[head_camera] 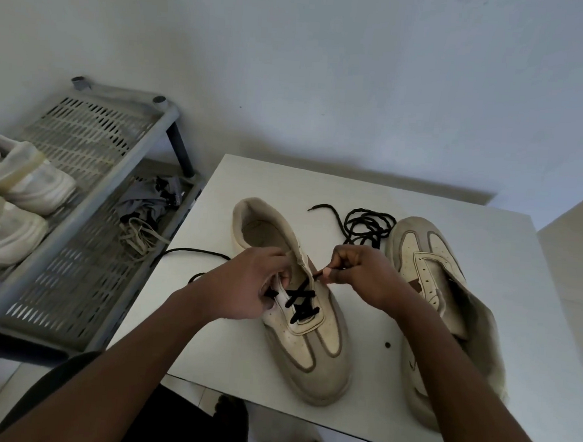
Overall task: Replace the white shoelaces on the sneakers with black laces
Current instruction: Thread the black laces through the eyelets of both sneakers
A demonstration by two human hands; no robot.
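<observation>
A cream sneaker [309, 351] lies on the small white table [437, 209], toe toward me. A black lace [300, 301] crosses its lower eyelets, and the loose end trails off to the left over the table edge. My left hand [245, 286] grips the sneaker's left eyelet flap. My right hand [361, 276] pinches the lace tip at an upper right eyelet. A second cream sneaker [424, 263] without a lace lies on its side at the right. A coiled black lace [365, 225] rests between the two shoes at the back.
A grey slatted shoe rack [77, 242] stands left of the table. It holds a pale pair of sneakers [14, 204], removed beige laces [142, 235] and a grey cloth [148, 201]. A small dark dot [387, 345] sits on the table. A white wall stands behind.
</observation>
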